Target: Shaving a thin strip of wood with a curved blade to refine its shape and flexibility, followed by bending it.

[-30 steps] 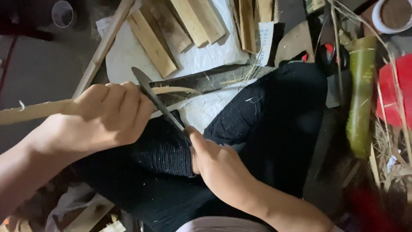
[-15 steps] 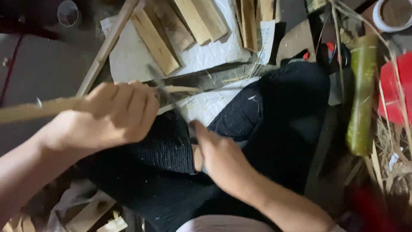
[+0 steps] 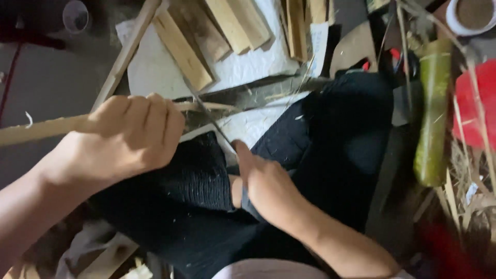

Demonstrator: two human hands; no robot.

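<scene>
Pale bamboo strip (image 3: 46,127), long and thin, running leftward out of view, frayed at its right end. Left hand (image 3: 124,139) with fingers (image 3: 155,124) curled fully around the strip, above a black cloth (image 3: 196,175) over the lap. Right hand (image 3: 266,188) wrapped tight on the handle of a dark knife (image 3: 209,116), blade against the strip. Green bamboo tube (image 3: 431,113) at right; white cup (image 3: 473,15) of brown matter, upper right.
</scene>
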